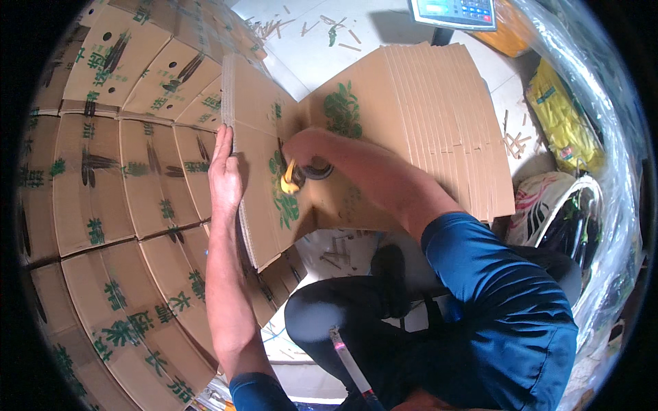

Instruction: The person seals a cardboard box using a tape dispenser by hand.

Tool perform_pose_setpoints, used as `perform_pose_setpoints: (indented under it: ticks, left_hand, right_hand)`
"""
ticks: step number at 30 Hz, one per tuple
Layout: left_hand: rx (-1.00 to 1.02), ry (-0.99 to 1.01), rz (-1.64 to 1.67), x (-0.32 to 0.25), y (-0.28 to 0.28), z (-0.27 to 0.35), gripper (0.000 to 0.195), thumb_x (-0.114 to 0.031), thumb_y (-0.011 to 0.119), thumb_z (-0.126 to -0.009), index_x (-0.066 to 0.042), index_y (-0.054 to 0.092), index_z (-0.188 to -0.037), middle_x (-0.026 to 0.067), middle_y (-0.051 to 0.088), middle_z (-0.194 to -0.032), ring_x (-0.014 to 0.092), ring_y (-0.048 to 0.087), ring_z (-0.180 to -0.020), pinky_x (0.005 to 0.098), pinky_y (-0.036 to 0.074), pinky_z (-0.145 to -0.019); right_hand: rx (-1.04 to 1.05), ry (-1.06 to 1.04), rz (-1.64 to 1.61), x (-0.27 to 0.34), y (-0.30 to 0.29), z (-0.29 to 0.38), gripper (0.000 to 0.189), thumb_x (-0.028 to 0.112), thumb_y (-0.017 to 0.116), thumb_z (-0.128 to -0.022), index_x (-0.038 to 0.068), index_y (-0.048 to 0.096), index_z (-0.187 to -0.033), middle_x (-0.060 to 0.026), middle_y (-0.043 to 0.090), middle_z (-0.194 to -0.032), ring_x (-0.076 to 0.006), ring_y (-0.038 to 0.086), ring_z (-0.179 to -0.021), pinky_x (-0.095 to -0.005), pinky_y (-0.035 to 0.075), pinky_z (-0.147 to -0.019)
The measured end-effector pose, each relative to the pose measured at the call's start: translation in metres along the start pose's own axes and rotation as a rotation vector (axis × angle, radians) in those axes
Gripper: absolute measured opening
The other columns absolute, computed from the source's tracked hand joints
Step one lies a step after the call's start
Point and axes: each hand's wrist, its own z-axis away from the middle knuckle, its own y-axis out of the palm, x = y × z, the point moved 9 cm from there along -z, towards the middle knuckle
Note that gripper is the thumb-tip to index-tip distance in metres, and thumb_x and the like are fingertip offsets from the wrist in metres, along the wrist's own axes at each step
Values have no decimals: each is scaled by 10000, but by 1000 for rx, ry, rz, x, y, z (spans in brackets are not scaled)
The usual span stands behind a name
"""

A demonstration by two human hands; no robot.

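Observation:
My right hand (307, 147) is closed on a yellow-bodied tape dispenser (290, 180) with a dark roll, partly hidden by the hand and its shadow. The tool is against the inner face of a folded corrugated carton panel (267, 154) printed with green leaves. My left hand (226, 177) lies along that upright panel's left edge, fingers straight and palm against the cardboard. To the right, the carton joins a fanned stack of flattened cartons (442, 133), whose edges overlap in steps.
Taped cartons (97, 185) with green printing form a wall on the left. A digital scale display (452, 13) stands at the top right. Yellow plastic packs (563, 118) and a white sack (545, 205) of dark produce lie right. Cardboard scraps litter the floor (318, 46). A lit cigarette (352, 359) is below.

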Motion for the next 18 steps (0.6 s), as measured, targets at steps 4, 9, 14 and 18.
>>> perform_pose_setpoints:
  ticks: [4, 9, 14, 18]
  left_hand:
    - [14, -108, -15, 9, -9, 18, 582, -92, 433, -903, -19, 395, -1479, 154, 301, -1590, 254, 255, -1485, 332, 187, -1211]
    - [35, -116, 83, 5, 6, 9, 628, -221, 567, -925, -46, 376, -1497, 127, 260, -1611, 245, 260, -1483, 340, 217, -1201]
    - [36, -165, -243, 4, -16, 14, 923, -477, 713, -821, -87, 286, -1541, 69, 219, -1631, 288, 374, -1421, 382, 344, -1145]
    - [50, -134, -366, -8, 7, 9, 953, -512, 689, -823, -111, 231, -1555, 27, 195, -1636, 327, 457, -1349, 432, 424, -1077]
  right_hand:
    - [352, -141, -87, 103, 65, 7, 280, 22, 621, -741, 28, 691, -1012, -180, 702, -898, -327, 667, -801, -466, 516, -702]
    - [440, -183, -335, 101, 140, 88, 469, -19, 580, -748, 103, 657, -1194, -154, 693, -1080, -319, 651, -985, -454, 509, -843]
    - [-140, 8, -916, 76, -7, 214, 635, -87, 663, -683, 57, 602, -1298, -112, 698, -1158, -266, 651, -1068, -380, 500, -955]
    - [-407, -97, -2173, 107, -39, 236, 466, -2, 610, -887, 25, 538, -1347, -138, 603, -1307, -195, 585, -1209, -331, 465, -1053]
